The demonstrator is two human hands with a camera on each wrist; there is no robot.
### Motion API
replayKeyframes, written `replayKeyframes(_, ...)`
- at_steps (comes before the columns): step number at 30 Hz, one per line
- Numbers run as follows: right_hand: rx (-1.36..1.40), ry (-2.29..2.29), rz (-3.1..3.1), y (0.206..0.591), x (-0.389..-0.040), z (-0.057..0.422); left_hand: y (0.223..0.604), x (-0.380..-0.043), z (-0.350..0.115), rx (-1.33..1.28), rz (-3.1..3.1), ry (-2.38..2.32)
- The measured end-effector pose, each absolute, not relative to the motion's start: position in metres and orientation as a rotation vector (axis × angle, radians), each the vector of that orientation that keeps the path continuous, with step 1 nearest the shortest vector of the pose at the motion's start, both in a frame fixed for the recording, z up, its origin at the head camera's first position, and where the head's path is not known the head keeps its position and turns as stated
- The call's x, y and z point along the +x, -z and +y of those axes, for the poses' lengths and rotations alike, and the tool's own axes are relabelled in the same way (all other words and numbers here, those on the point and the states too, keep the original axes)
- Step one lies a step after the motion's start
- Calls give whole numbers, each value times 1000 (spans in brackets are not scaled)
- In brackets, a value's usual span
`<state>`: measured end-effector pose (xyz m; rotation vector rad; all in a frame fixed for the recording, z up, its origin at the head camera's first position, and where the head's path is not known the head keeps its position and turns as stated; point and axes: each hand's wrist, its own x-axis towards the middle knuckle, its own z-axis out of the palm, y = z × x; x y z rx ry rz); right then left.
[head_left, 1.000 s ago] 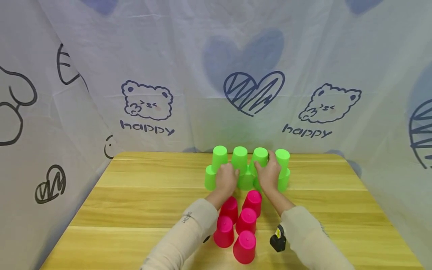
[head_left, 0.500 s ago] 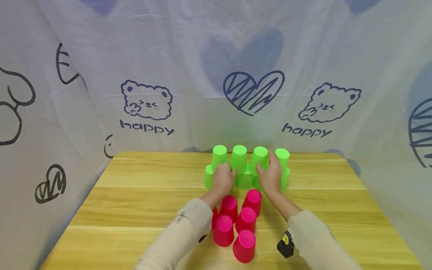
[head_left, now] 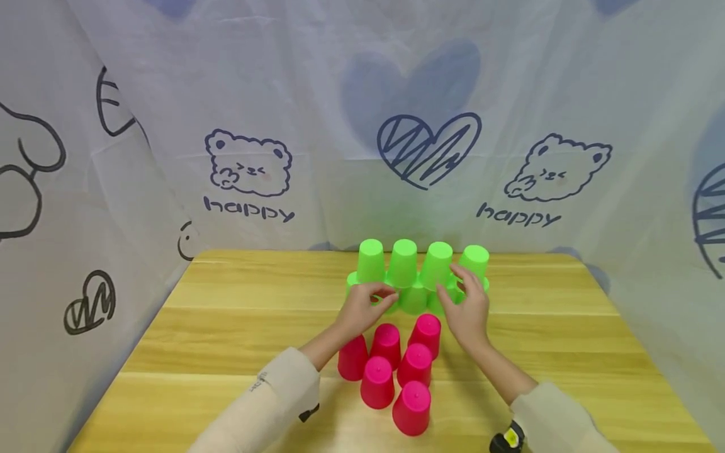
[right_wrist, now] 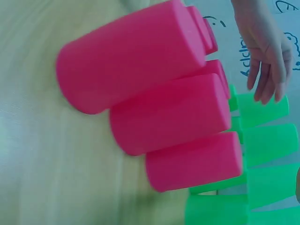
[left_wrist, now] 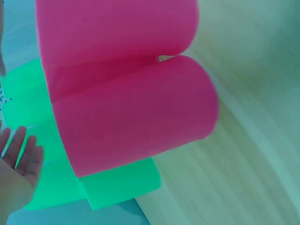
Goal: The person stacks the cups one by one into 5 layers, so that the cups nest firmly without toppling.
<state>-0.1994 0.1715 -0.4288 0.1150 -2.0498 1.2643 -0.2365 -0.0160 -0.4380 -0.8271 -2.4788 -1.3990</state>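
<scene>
Upturned bright green cups stand at the back of the table in two tiers, several upper cups resting on a lower row. My left hand is in front of the row's left end, thumb and forefinger curved towards each other, nothing held. At the row's right end my right hand has its thumb and fingers spread, fingertips right at the upper green cups and nothing gripped. Several upturned red cups stand nearer me, between the forearms. Close red cups fill much of the left wrist view.
The wooden table reaches back to a white cloth printed with hearts and bears. More cloth hangs along the left and right sides. A black wrist device shows at my right cuff.
Both hands have drawn back from the green cups, the left one leftwards and the right one to the right. The leftmost red cup has come fully into view; the cups stay in place.
</scene>
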Motion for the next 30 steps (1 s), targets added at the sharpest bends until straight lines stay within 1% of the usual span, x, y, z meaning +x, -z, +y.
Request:
replayKeyframes(8,120,-1416,-2213,449,-190,177,447,-228,-34,-824,-2400,1543)
replayKeyframes(13,145,-1485,-2269,455,-185,179,454,-220,-44,-821,-2341,1538)
replayKeyframes(19,119,-1546,-2337,461,-180,183,465,-212,-54,-756,-2343,1581)
replayKeyframes(30,133,-1644,-2415,477,-181,191,479,-199,-68,-693,-2366,1574)
